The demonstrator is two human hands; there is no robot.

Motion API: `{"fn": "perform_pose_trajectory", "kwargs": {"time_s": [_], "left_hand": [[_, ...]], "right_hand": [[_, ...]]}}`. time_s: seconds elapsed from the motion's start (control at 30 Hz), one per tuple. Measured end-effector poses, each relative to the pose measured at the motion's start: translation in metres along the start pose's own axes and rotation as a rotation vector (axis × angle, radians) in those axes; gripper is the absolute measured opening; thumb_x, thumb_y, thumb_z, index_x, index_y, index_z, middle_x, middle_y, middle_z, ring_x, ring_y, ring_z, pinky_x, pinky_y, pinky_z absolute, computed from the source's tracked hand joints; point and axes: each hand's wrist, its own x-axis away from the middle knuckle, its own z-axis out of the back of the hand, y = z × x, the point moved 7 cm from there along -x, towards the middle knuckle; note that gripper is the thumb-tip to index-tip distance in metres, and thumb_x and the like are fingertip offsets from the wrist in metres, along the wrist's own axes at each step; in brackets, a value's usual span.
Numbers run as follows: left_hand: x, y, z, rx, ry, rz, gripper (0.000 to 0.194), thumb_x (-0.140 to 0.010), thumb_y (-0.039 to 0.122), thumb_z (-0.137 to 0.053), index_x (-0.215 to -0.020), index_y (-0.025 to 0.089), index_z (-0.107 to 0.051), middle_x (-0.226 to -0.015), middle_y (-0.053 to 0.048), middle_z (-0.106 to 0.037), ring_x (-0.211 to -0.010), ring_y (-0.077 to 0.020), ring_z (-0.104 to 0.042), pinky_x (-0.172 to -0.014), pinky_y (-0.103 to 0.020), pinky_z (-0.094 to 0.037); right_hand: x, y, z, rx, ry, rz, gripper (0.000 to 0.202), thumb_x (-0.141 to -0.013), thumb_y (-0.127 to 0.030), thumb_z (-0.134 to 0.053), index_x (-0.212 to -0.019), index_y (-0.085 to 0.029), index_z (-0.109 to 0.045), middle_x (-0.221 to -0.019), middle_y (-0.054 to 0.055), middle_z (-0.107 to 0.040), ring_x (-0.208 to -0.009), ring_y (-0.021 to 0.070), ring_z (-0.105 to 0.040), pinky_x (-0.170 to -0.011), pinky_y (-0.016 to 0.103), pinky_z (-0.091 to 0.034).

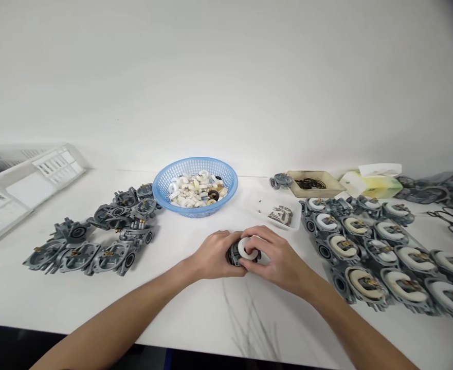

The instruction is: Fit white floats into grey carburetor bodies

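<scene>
My left hand [214, 254] and my right hand [276, 257] meet at the middle of the white table, both closed around one grey metal carburetor body [234, 253]. A white horseshoe-shaped float [248, 248] sits on top of that body, under my right fingers. Behind the hands stands a blue plastic basket [194, 186] holding several white floats and a few dark pieces.
A heap of bare grey carburetor bodies [95, 236] lies at the left. Rows of bodies fitted with white floats [384, 246] fill the right. A small clear tray of metal bits [281, 215], a beige tray [314, 183], a tissue pack [373, 181] and a white crate [21, 185] sit further back.
</scene>
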Motion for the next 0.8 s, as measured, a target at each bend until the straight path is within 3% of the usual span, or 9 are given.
{"fn": "perform_pose_trajectory", "kwargs": {"time_s": [0.23,0.4,0.53,0.6,0.7,0.8], "left_hand": [[0.001,-0.002,-0.002,0.084,-0.006,0.024,0.055,-0.065,0.025,-0.073,-0.117,0.024,-0.056,-0.1,0.0,-0.071,-0.084,-0.0225,-0.064,-0.08,-0.034,-0.05],[0.0,-0.002,0.0,0.104,-0.008,0.05,0.05,-0.065,0.024,-0.071,-0.113,0.023,-0.059,-0.097,0.0,-0.07,-0.08,-0.0206,-0.063,-0.075,-0.032,-0.05],[0.0,-0.002,0.0,0.107,-0.037,0.061,0.045,-0.065,0.025,-0.073,-0.108,0.021,-0.061,-0.094,-0.001,-0.069,-0.079,-0.0211,-0.063,-0.071,-0.031,-0.051],[0.001,0.0,0.002,0.105,-0.03,0.042,0.052,-0.066,0.028,-0.075,-0.115,0.022,-0.06,-0.102,-0.002,-0.069,-0.086,-0.0234,-0.066,-0.078,-0.034,-0.053],[0.003,0.005,0.009,0.103,0.027,0.012,0.07,-0.067,0.034,-0.078,-0.131,0.024,-0.051,-0.117,-0.005,-0.066,-0.101,-0.0265,-0.066,-0.088,-0.038,-0.053],[0.006,0.011,0.014,0.111,0.097,-0.017,0.06,-0.068,0.031,-0.077,-0.122,0.024,-0.054,-0.115,-0.005,-0.063,-0.099,-0.0246,-0.064,-0.086,-0.036,-0.054]], "right_hand": [[0.0,0.003,-0.005,0.034,0.088,0.036,0.021,-0.087,-0.034,-0.073,-0.094,-0.022,-0.057,-0.089,0.004,-0.069,-0.082,0.0205,-0.06,-0.078,0.037,-0.049],[0.0,0.006,-0.009,0.055,0.078,0.056,0.021,-0.09,-0.036,-0.07,-0.1,-0.021,-0.06,-0.094,0.005,-0.07,-0.087,0.0215,-0.061,-0.081,0.037,-0.049],[0.001,0.007,-0.009,0.039,0.061,0.061,0.036,-0.087,-0.046,-0.072,-0.11,-0.022,-0.061,-0.103,0.007,-0.07,-0.093,0.0231,-0.062,-0.086,0.039,-0.05],[0.003,0.006,0.0,0.02,0.087,0.078,0.042,-0.085,-0.049,-0.074,-0.115,-0.022,-0.061,-0.109,0.008,-0.069,-0.097,0.0241,-0.063,-0.088,0.04,-0.052],[0.008,0.011,0.032,0.007,0.21,0.016,0.033,-0.09,-0.042,-0.07,-0.115,-0.023,-0.062,-0.112,0.008,-0.068,-0.104,0.0244,-0.064,-0.091,0.04,-0.053],[0.009,0.027,0.075,0.082,0.316,-0.108,0.022,-0.094,-0.037,-0.064,-0.112,-0.024,-0.064,-0.11,0.007,-0.069,-0.1,0.0233,-0.065,-0.088,0.038,-0.054]]}}
